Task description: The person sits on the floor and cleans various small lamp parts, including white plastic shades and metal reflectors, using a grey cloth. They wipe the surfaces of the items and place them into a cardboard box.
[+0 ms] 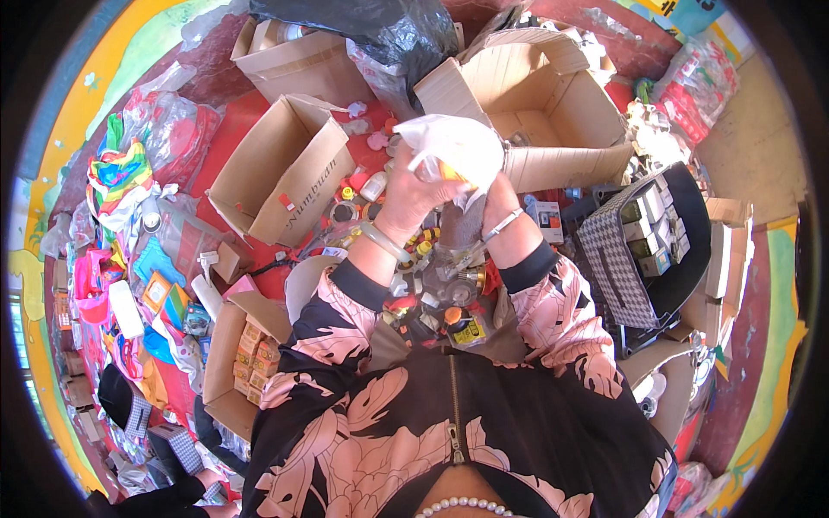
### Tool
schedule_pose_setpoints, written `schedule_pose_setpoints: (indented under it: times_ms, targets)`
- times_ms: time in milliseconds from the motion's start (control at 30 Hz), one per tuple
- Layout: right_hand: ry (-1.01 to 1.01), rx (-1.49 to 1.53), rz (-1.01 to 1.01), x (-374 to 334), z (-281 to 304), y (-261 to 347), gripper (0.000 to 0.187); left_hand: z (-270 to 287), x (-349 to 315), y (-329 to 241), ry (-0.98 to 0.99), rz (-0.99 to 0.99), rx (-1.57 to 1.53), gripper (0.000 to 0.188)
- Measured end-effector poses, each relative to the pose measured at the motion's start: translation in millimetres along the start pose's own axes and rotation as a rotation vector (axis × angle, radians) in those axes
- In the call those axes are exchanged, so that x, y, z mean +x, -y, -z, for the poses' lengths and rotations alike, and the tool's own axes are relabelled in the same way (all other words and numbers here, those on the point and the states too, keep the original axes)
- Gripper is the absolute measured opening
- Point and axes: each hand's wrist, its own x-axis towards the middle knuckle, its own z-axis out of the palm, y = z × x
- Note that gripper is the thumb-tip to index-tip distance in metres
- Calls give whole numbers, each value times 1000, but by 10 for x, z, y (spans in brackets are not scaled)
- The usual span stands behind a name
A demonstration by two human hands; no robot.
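Note:
A crumpled white plastic bag (453,142) is held up in front of me, above a heap of small items. Something orange and yellow shows at its lower side; its kind is hidden. My left hand (419,197) is closed round the bag's left and lower side. My right hand (499,200) reaches up against its right side, and the bag covers its fingers. Below both hands lies the heap, with small bottles, clear plastic pieces and a jar with an orange lid (452,315). A white bottle (373,186) lies to the left of my left hand.
Open cardboard boxes stand at the left (250,168) and far right (553,95). A houndstooth-patterned bin (617,250) holding small boxes is on the right. Near left, a carton (226,367) contains small orange boxes. Colourful goods (121,173) crowd the left; another person's hand (210,480) shows lower left.

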Motion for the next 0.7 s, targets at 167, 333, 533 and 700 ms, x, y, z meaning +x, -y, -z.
schedule_pose_setpoints:
  times_ms: [167,333,533,700]
  targets:
    - [-162,-129,297,-65,-80,569,25,109,54,-189,-208,-44,-211,58]
    - [0,-969,662,-240,-197,726,27,186,55,-161,-246,-41,-156,58]
    - [-169,-1678,919,-451,-615,482,33,94,20,-121,-187,-124,222,66]
    - [-153,-1304,979,-337,-478,449,14,131,23,-63,-168,-198,429,65]
